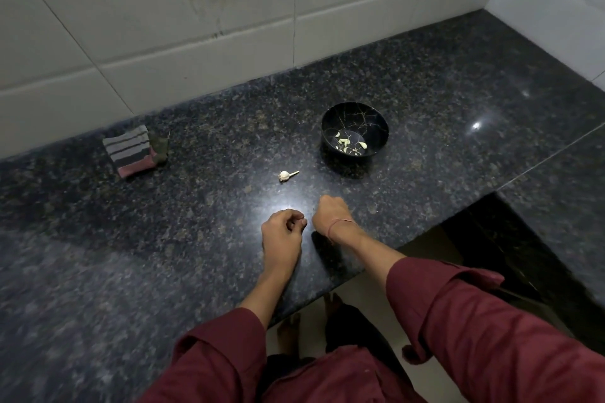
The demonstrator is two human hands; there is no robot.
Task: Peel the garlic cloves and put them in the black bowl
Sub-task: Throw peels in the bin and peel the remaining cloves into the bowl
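Left hand (281, 234), right hand (330, 216): fingers (296, 222) curled, hold unclear | garlic bulb (284, 175) beyond, apart

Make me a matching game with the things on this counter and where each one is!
Things:
1 striped cloth
2 garlic bulb
3 peeled cloves
4 red thread

Places:
a in the black bowl
b round the wrist of the right hand
c by the tiled wall, far left
d on the counter, between cloth and bowl

Pairs: 1-c, 2-d, 3-a, 4-b

On the near side of the black bowl (353, 116), the left hand (283, 235) and right hand (330, 214) curl inward, hiding anything they hold.
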